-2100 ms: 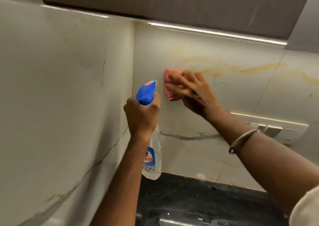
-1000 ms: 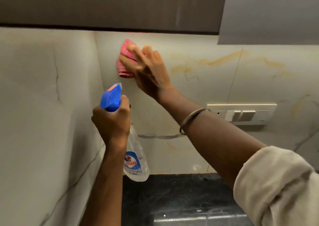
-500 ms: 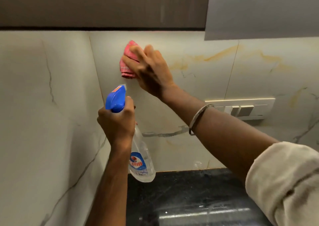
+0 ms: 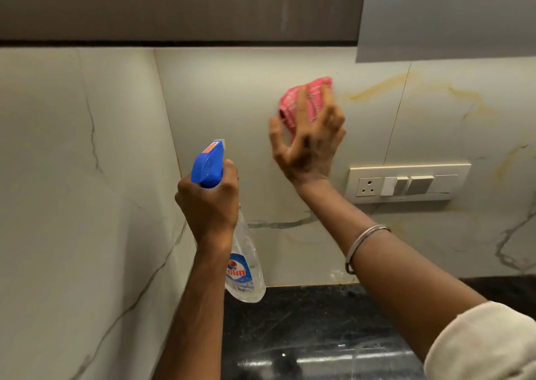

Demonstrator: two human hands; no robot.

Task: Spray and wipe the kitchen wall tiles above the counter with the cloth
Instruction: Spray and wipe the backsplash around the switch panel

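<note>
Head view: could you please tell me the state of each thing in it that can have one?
spray bottle, off the counter, neck gripped by the left hand, nozzle toward the wall tile.
cloth, bunched, held against the wall tile by the right hand.
socket, nothing plugged in.
switches, position cannot be told.

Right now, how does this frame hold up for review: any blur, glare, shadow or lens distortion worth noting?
Head view: dim, even light, with a dark band under the cabinet; right hand and cloth slightly motion-blurred; left hand and spray bottle sharper; a bright glare streak on the counter; the tile joints lean, as a wide lens would make them.
</note>
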